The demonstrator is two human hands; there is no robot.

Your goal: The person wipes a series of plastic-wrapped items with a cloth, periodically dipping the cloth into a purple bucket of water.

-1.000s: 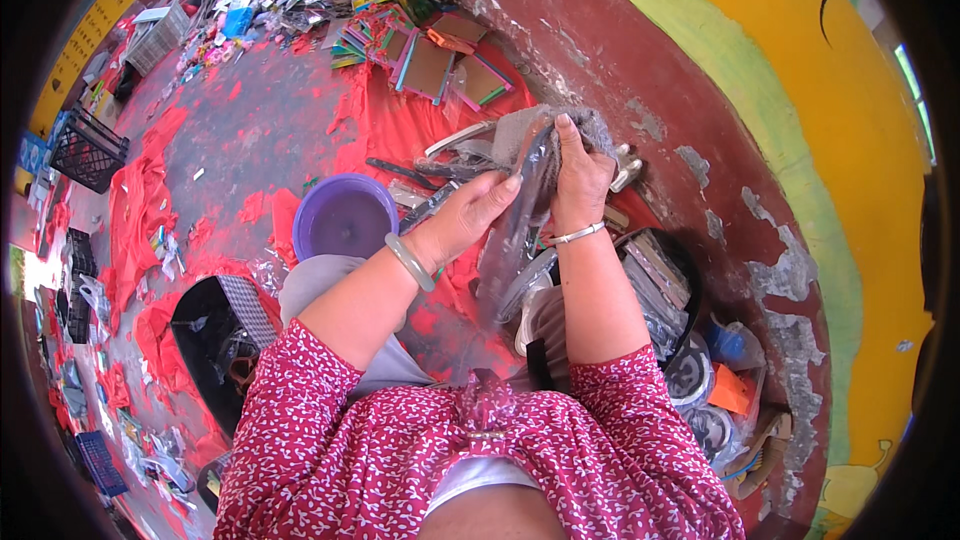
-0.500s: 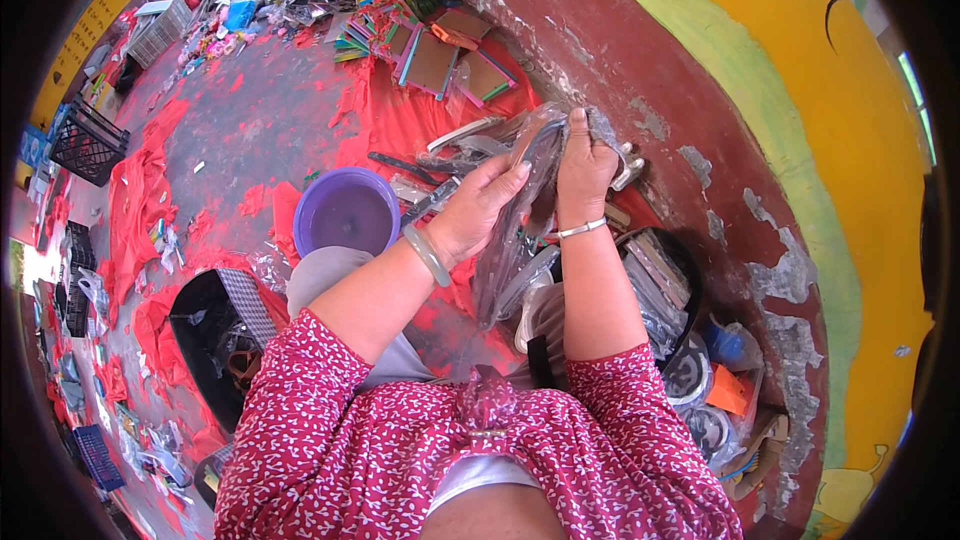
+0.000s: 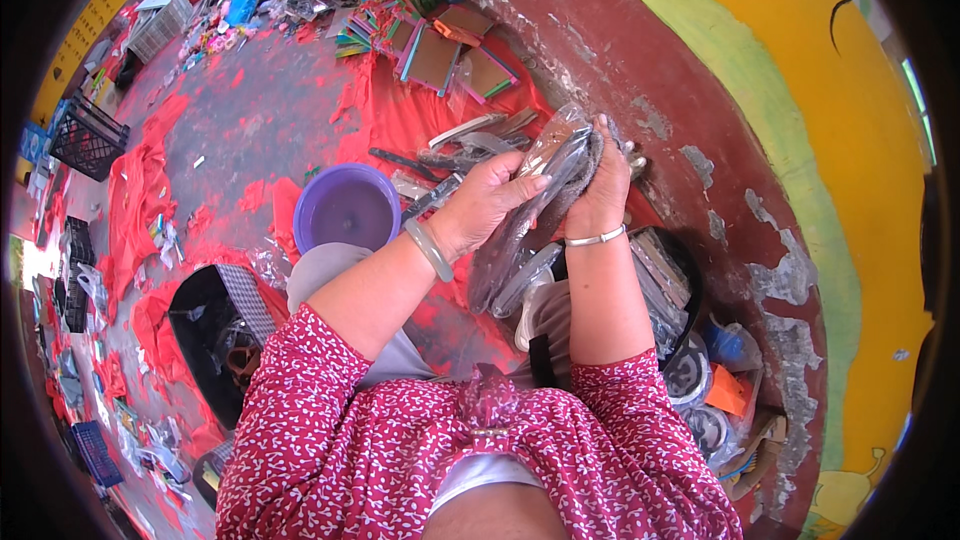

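In front of my lap I hold a long, clear plastic bag (image 3: 508,255) with a dark grey, flat, bendy item in it; its exact kind is not plain. My left hand (image 3: 485,202) grips the bag from the left, thumb lying across the top. Closed around its upper right side is my right hand (image 3: 603,188), fingers up and partly hidden by a dark grey, curved part (image 3: 578,175). The bag's lower end hangs between my forearms. Just beyond it, more flat wrapped pieces (image 3: 462,148) lie on red sheeting.
A purple tub (image 3: 347,165) stands left of my hands. A black container (image 3: 198,340) is at my left knee. Right of me, a dark container holds flat wrapped items (image 3: 660,265). Brown boards with coloured edges (image 3: 432,60) lie ahead, beside a peeling red wall (image 3: 690,110).
My right hand has moved slightly right and turned, its thumb no longer pointing up on the bag. A brown curved edge seen earlier is now out of sight, and dark grey shows.
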